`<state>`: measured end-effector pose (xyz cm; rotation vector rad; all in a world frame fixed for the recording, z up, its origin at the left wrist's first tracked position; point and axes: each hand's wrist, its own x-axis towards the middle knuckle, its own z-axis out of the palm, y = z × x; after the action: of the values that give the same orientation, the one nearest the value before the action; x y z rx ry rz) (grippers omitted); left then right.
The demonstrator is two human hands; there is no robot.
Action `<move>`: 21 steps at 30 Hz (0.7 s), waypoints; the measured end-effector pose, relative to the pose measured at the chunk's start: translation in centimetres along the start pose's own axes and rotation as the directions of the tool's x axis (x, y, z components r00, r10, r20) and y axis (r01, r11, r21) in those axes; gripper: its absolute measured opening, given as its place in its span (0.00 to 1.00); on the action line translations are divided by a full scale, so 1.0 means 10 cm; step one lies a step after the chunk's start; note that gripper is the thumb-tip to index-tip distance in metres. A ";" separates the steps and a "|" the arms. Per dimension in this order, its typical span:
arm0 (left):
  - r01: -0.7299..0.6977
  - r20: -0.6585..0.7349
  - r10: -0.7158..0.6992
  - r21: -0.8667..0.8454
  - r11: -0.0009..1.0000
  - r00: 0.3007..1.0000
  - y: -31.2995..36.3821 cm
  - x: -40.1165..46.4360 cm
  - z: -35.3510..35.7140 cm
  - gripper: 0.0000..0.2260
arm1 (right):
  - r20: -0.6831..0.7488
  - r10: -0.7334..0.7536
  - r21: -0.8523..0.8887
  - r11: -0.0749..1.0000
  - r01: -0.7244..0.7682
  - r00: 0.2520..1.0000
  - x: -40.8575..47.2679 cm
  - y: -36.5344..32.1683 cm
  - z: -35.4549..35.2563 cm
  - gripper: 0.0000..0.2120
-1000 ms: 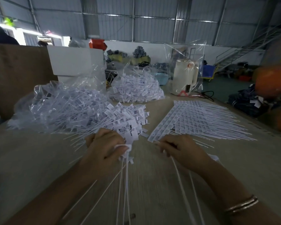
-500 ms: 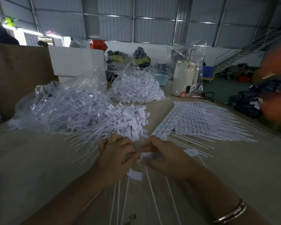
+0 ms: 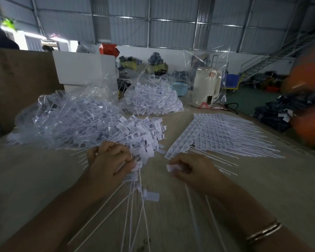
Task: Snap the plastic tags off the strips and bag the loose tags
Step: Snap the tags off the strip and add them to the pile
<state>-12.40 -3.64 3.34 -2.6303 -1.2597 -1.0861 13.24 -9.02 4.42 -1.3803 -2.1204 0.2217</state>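
From my feed I see the left hand [image 3: 109, 164] curled around a bunch of loose tags [image 3: 135, 177], whose thin tails fan down toward the bottom edge and run out of frame. Its fingers [image 3: 116, 151] are bent over the tag heads, so I cannot count how many it holds. One tag [image 3: 151, 195] lies on the surface [image 3: 262, 188] just below that hand. The right hand [image 3: 193, 171] pinches a small white tag head [image 3: 173, 168] between thumb and curled fingers; two tails trail from under the palm, and motion blur softens them. A bracelet [image 3: 264, 231] sits on the right wrist. The strips [image 3: 216, 135] lie fanned flat just beyond the right hand. A heap of loose tags [image 3: 135, 131] spills from a clear bag [image 3: 62, 117] beyond the left hand; glare on the plastic hides much inside. A second filled bag [image 3: 151, 102] sits farther back.
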 end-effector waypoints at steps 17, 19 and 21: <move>-0.001 0.049 0.008 -0.139 0.990 0.999 0.37 0.03 0.17 0.23 | -0.029 -0.096 -0.080 0.992 0.094 0.995 0.05 -0.12 0.19 0.07; -0.095 -0.023 0.093 -0.149 0.984 0.995 0.32 0.03 0.16 0.16 | -0.025 -0.043 0.021 0.999 0.043 0.999 0.06 -0.10 0.16 0.06; -0.145 -0.103 0.133 -0.121 0.982 0.986 0.24 0.03 0.13 0.11 | -0.044 0.044 0.062 0.997 -0.042 0.998 0.06 -0.02 0.07 0.06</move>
<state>-9.84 -4.70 3.17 -2.6727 -1.0036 -1.2908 12.53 -8.45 4.15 -1.3834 -2.0320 0.2684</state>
